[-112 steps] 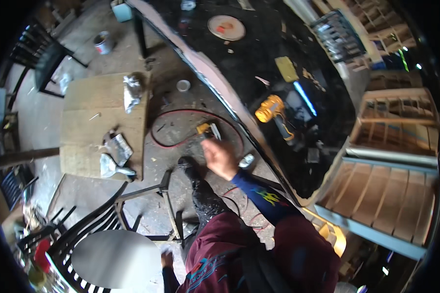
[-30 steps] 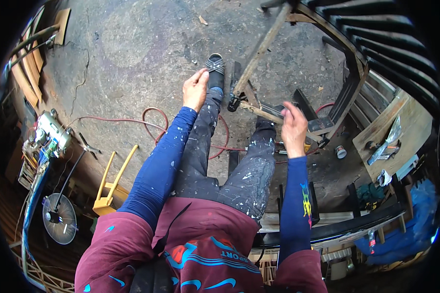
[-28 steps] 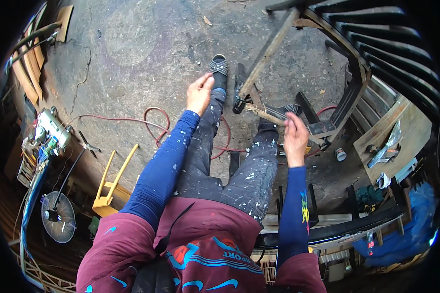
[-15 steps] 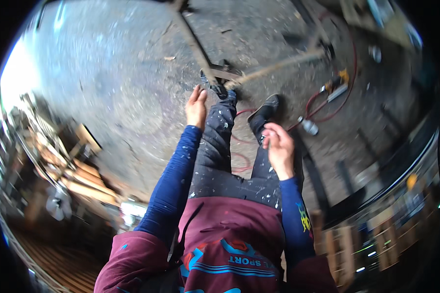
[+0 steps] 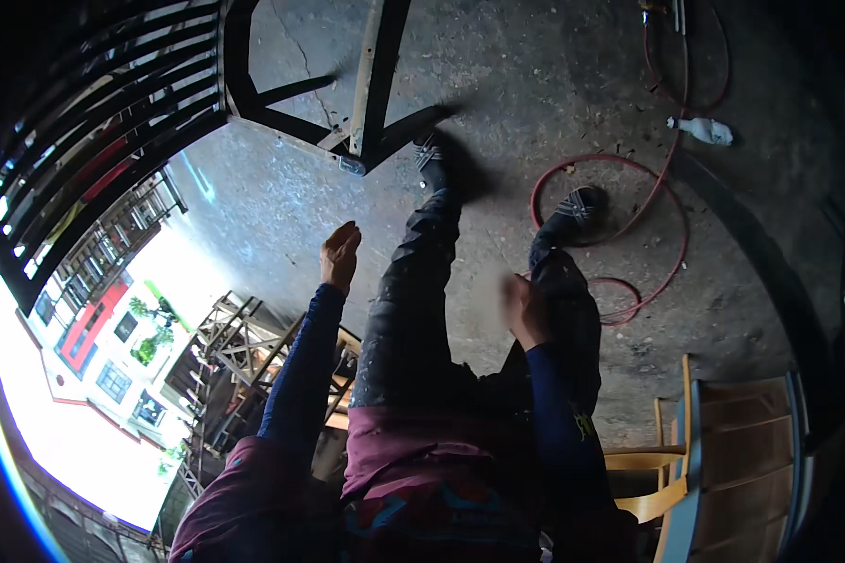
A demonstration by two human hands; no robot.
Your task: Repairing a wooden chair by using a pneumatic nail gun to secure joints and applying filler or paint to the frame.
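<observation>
My left hand (image 5: 340, 258) hangs over the concrete floor beside my left leg, its fingers stretched out and nothing in it. In front of my right thigh is my right hand (image 5: 528, 311); its fingers are smeared by motion, and no held object shows. Nearest to my left foot stands a dark framework of bars (image 5: 370, 103), its low corner resting by the shoe. Neither hand touches it. A red hose (image 5: 662, 178) lies in loops around my right foot.
A whitish bottle (image 5: 706, 131) lies on the floor at the right. Dark slatted furniture (image 5: 113, 103) stands at far left. Wooden frames (image 5: 244, 342) are stacked near my left arm. At lower right is a wooden chair (image 5: 671, 469) beside a blue-edged brown panel piece (image 5: 742, 460).
My view has turned and my legs have stepped. The framework now appears farther left, with slatted furniture and a bright outdoor opening in sight. Both hands stay apart from things.
</observation>
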